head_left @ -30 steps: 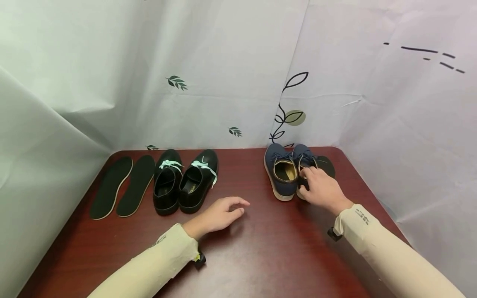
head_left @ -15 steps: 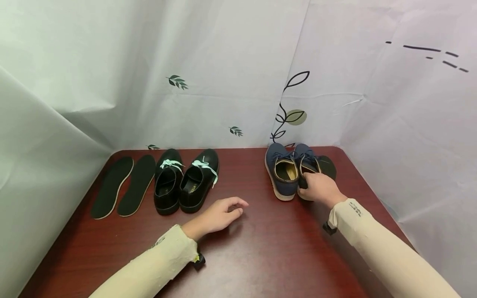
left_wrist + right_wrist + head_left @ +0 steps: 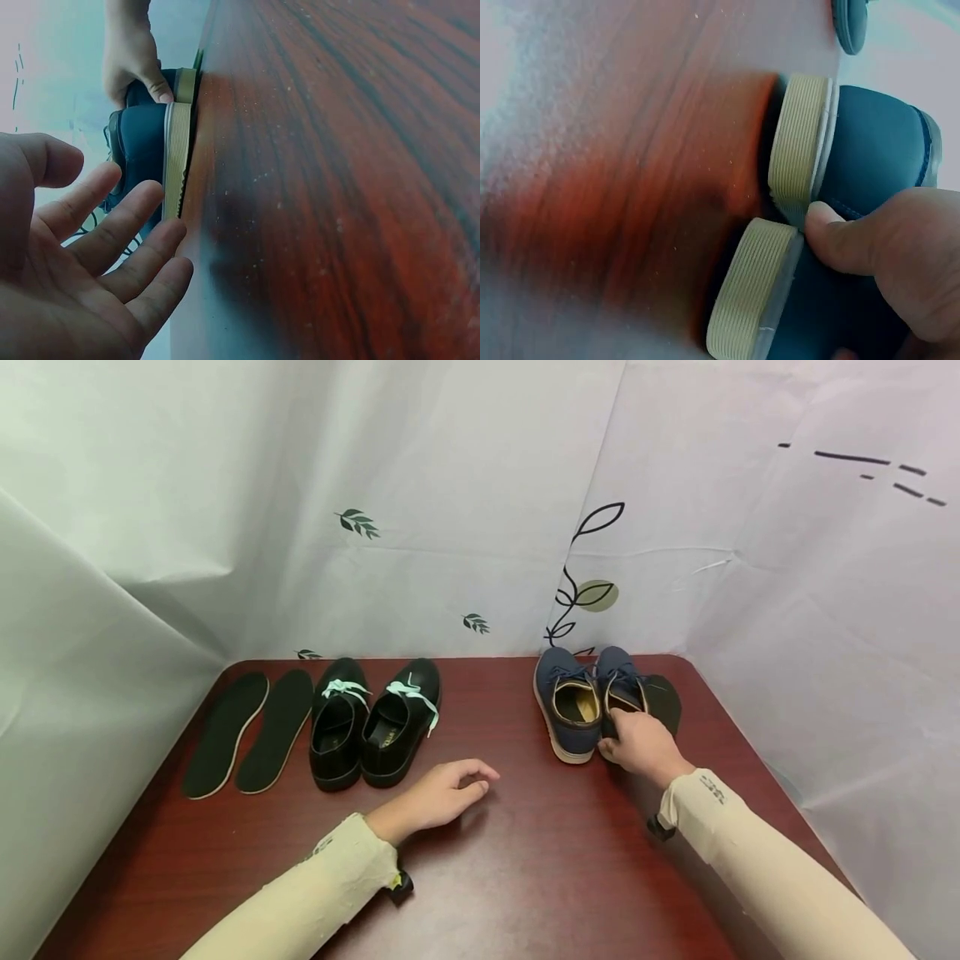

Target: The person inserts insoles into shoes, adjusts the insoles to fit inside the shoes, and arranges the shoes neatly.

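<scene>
My right hand (image 3: 641,745) grips the heel of the right navy shoe (image 3: 617,668). In the right wrist view, the thumb lies along that shoe's heel (image 3: 832,307), just above the ribbed tan sole; most of the other fingers are hidden. The other navy shoe (image 3: 576,739) stands close beside it on the left, laces tied, toe towards the wall. A dark insole (image 3: 663,697) lies against the gripped shoe's right side, partly covered by the hand. Over the middle of the table hovers my left hand (image 3: 442,793), fingers loosely bent and holding nothing.
Two black shoes with mint laces, the left one (image 3: 337,752) and the right one (image 3: 397,735), stand left of centre. Two dark insoles (image 3: 228,735) lie at the table's left side. White patterned cloth (image 3: 450,510) hangs behind the reddish-brown table (image 3: 525,877).
My right hand has come down from above the right navy shoe and taken hold of its heel. That shoe and the insole beside it have shifted slightly right. The left hand has stayed put.
</scene>
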`<action>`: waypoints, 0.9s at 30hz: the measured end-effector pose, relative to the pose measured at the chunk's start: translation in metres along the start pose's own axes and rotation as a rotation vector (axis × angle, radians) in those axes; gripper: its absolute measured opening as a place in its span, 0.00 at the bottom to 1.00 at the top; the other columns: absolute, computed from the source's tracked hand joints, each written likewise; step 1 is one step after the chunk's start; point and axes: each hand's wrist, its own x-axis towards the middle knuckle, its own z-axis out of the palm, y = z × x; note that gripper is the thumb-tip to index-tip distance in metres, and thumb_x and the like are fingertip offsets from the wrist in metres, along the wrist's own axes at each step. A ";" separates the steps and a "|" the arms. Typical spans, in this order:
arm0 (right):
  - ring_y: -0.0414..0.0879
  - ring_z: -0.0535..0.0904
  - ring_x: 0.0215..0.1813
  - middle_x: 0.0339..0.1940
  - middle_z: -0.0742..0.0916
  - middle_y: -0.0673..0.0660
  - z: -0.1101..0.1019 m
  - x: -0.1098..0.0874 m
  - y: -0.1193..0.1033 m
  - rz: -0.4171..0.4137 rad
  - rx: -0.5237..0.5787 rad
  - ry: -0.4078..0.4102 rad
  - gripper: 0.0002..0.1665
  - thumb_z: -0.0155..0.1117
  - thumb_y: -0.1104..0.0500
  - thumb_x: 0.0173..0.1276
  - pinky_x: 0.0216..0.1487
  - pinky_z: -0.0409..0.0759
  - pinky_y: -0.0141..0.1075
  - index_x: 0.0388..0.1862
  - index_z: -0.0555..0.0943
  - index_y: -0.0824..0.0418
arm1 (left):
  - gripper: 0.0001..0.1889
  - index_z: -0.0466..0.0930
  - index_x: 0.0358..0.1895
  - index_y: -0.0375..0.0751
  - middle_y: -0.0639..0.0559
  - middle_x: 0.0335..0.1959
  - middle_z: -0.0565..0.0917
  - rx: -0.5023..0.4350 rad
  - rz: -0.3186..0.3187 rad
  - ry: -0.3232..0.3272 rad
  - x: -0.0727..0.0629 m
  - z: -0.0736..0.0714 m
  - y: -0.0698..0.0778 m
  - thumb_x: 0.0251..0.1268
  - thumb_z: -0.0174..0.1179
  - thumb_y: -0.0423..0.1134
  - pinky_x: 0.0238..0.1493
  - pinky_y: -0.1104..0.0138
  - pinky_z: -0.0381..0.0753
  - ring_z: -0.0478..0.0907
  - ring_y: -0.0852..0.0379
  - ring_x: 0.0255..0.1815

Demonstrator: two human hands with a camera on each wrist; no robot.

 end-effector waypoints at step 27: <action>0.56 0.79 0.34 0.28 0.83 0.59 -0.004 -0.015 0.001 0.039 0.007 0.144 0.13 0.67 0.55 0.68 0.33 0.76 0.49 0.43 0.78 0.63 | 0.15 0.81 0.59 0.42 0.49 0.56 0.84 -0.095 -0.033 0.001 0.003 -0.004 0.001 0.76 0.53 0.38 0.54 0.58 0.78 0.82 0.54 0.53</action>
